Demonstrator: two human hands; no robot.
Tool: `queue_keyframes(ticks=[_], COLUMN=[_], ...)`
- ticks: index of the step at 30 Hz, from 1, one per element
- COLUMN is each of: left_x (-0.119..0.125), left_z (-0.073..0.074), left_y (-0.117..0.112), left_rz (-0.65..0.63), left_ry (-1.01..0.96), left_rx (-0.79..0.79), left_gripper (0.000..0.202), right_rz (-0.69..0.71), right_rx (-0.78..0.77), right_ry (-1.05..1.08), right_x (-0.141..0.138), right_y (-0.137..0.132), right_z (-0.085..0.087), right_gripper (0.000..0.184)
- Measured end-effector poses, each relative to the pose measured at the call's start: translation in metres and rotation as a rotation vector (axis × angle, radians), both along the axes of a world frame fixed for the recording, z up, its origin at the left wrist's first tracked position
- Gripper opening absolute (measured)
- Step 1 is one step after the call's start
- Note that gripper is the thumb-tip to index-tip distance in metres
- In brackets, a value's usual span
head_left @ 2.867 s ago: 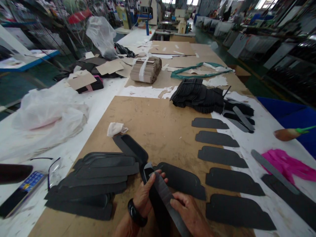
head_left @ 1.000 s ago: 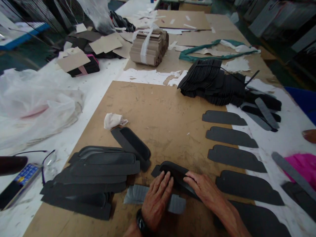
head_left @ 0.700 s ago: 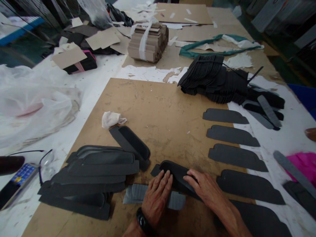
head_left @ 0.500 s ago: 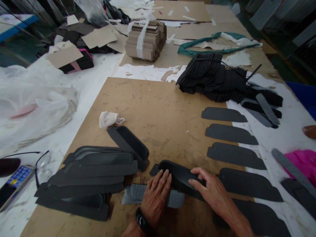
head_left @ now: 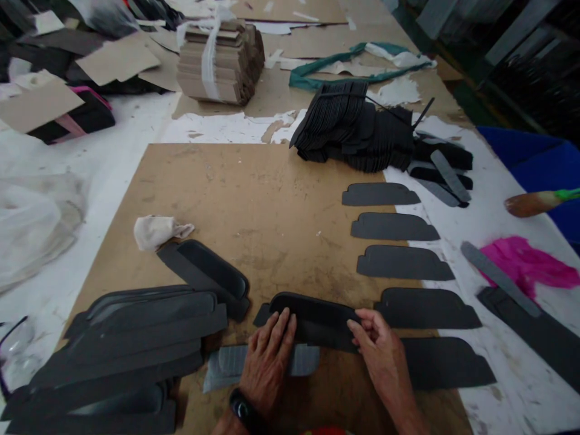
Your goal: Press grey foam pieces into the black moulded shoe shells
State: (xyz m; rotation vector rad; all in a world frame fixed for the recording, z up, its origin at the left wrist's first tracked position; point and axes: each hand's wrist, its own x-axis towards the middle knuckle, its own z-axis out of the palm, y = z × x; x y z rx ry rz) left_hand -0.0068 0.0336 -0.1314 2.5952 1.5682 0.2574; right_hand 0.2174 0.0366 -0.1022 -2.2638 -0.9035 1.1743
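In the head view, a dark flat panel with a rounded raised edge [head_left: 321, 320] lies on the brown board in front of me. My left hand [head_left: 267, 353] rests on its left part, fingers stretched out flat. At the panel's right end, my right hand [head_left: 380, 344] pinches the upper corner between thumb and index finger. Light grey strips [head_left: 304, 360] lie just below the panel, partly hidden by my left hand. To the left is a pile of similar dark panels [head_left: 136, 332], with another panel [head_left: 212, 272] lying askew above it.
Several dark flat pieces [head_left: 394, 226] form a column along the board's right edge. A black bundle [head_left: 353, 130] sits at the far side, near a tied cardboard stack [head_left: 226, 66]. A white cloth [head_left: 156, 232] lies left, a brush [head_left: 532, 203] and pink cloth [head_left: 525, 260] right.
My view has turned right, so the scene sits further left. The right fingers have closed more tightly on the panel's corner. My left hand stays flat on the panel.
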Motion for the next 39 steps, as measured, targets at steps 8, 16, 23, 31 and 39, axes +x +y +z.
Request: queue_keyframes(ticks=[8,16,23,31,39], left_x=[-0.002,-0.002,-0.006,-0.005,-0.005], left_z=[0.005,0.008,0.006,0.004,0.001], left_y=[0.005,0.006,0.000,0.002,0.000], left_rz=[-0.033,-0.048,-0.050,0.002,-0.001], left_ry=[-0.044,-0.056,0.020,-0.069,-0.046], left_rx=[-0.040,-0.056,-0.094,-0.147,-0.124], left_gripper=[0.067,0.069,0.061,0.053,0.056], right_rz=[-0.032,0.001,0.012,0.008,0.022], right_rx=[0.086,0.105,0.105,0.202,0.188], right_ry=[-0.121,-0.175,-0.190,-0.231,-0.241], right_x=[-0.006,-0.009,-0.009,-0.011,-0.009], right_y=[-0.001,0.002,-0.002,-0.005,-0.008], right_z=[0.002,0.000,0.000,-0.006,-0.004], right_gripper=[0.040,0.037,0.038,0.035,0.039])
